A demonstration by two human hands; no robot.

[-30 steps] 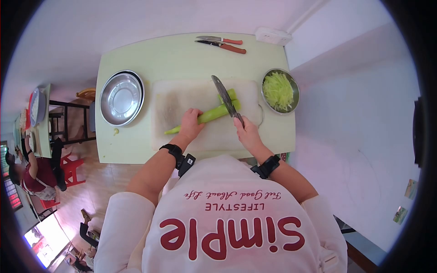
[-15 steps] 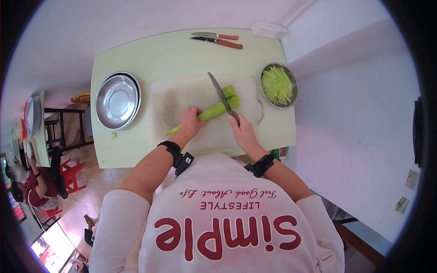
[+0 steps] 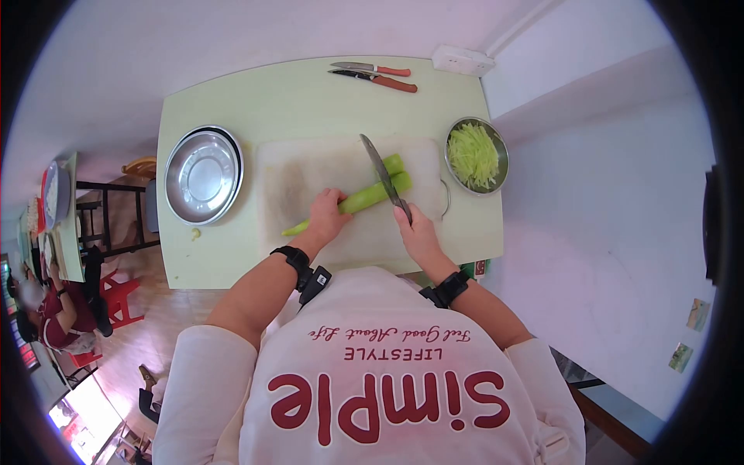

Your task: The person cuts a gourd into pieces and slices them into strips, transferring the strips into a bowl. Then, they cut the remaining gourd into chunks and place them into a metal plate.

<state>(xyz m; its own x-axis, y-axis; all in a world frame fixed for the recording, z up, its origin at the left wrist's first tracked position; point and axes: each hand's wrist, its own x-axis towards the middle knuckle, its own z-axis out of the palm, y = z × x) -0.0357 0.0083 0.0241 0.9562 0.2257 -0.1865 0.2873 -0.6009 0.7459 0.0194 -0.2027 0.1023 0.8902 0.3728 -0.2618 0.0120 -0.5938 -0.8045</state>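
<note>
A long light-green vegetable (image 3: 363,201) lies slantwise on the white cutting board (image 3: 283,167), its narrow tip to the lower left. Two blunt green ends show side by side at its upper right. My left hand (image 3: 328,215) is closed on its middle, fingers bent over the top. In my right hand (image 3: 419,234), the fingers wrap round the handle of a knife (image 3: 378,166). The dark blade crosses the vegetable near the blunt ends and points up and left.
Light-green shreds (image 3: 473,156) fill a metal bowl (image 3: 504,166) right of the board. Nested metal basins (image 3: 203,176) stand on the left. Two knives, one red-handled (image 3: 394,71) and one brown-handled (image 3: 395,83), lie at the far edge. Another person (image 3: 65,310) sits far left.
The whole table sits slightly lower in the view. Both hands keep their grips, and the blade still lies across the vegetable near its blunt ends.
</note>
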